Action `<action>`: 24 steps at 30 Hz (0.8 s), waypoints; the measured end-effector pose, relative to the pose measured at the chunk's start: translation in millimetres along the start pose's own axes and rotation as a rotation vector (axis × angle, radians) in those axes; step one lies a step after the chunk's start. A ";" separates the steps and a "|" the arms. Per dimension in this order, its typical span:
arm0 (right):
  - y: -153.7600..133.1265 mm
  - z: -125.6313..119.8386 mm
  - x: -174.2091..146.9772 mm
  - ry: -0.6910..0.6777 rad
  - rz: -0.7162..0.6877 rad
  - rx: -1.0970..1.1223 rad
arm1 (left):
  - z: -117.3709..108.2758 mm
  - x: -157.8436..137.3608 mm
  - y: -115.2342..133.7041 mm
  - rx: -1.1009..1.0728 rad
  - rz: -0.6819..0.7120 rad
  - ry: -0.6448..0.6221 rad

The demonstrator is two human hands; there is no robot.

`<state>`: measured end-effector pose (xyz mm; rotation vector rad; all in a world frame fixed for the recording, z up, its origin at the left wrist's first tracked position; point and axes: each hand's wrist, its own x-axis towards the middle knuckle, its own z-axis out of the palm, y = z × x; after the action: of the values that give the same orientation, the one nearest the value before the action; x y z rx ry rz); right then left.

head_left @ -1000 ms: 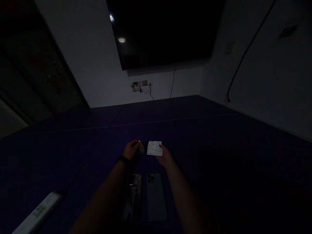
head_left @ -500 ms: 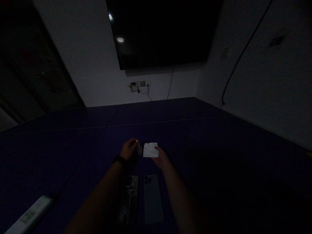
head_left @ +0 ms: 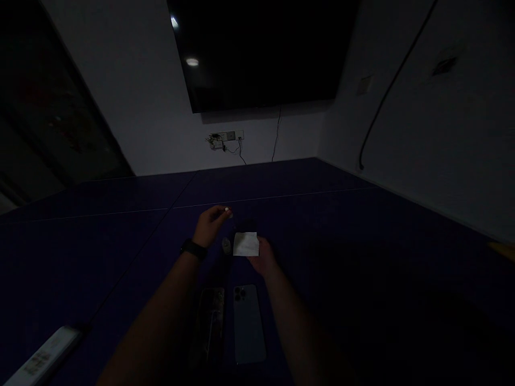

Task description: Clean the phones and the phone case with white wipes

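Observation:
In dim light, my left hand (head_left: pixel 209 224), a dark watch on its wrist, pinches a small white dropper cap (head_left: pixel 228 211). A faint thin stem seems to hang below it. Just beneath stands a small clear bottle (head_left: pixel 226 246), its top uncovered. My right hand (head_left: pixel 263 257) grips the right edge of a white square of paper or cloth (head_left: pixel 245 244), held flat beside the bottle. Nearer to me a grey-blue phone (head_left: pixel 249 324) lies back up, camera lenses at its far end. Left of it lies a dark patterned phone or phone case (head_left: pixel 213 316), partly lost in shadow.
A white power strip (head_left: pixel 48 356) lies at the lower left of the dark purple table (head_left: pixel 306 225), its cord running away across the surface. Beyond are wall sockets (head_left: pixel 225 138) with cables and a large dark television screen (head_left: pixel 265 53). Something yellow (head_left: pixel 501 250) shows at the right edge.
My left hand has lifted the white cap up off the small bottle, which stays standing. My right hand still holds the white square. The view has shifted slightly.

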<state>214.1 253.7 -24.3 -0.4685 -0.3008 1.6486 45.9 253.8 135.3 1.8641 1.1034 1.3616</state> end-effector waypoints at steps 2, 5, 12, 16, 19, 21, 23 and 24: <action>-1.6 3.4 -2.1 0.017 0.018 -0.001 | 11.5 1.3 -5.6 0.004 -0.002 -0.022; -3.8 8.4 -6.2 0.036 0.036 -0.009 | 26.0 1.8 -18.2 0.018 -0.014 -0.048; -5.3 15.9 -9.9 0.064 0.038 -0.016 | 45.1 -8.2 -45.0 0.078 -0.073 -0.134; -5.1 18.5 -10.6 0.082 0.035 -0.018 | 47.9 -14.4 -47.6 0.093 -0.084 -0.128; -5.2 19.1 -11.8 0.077 0.024 -0.023 | 45.5 -12.4 -41.2 0.084 -0.068 -0.096; -5.0 18.4 -11.9 0.071 0.016 -0.030 | 43.9 -10.4 -36.1 0.075 -0.056 -0.070; -4.7 16.9 -10.9 0.067 0.010 -0.044 | 44.3 -11.0 -32.8 0.068 -0.052 -0.054; -4.4 15.9 -10.1 0.063 0.006 -0.053 | 45.7 -12.8 -32.2 0.068 -0.053 -0.051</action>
<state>211.4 245.5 -7.0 -0.5607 -0.2970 1.6318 78.3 259.5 88.3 1.8931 1.1778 1.2552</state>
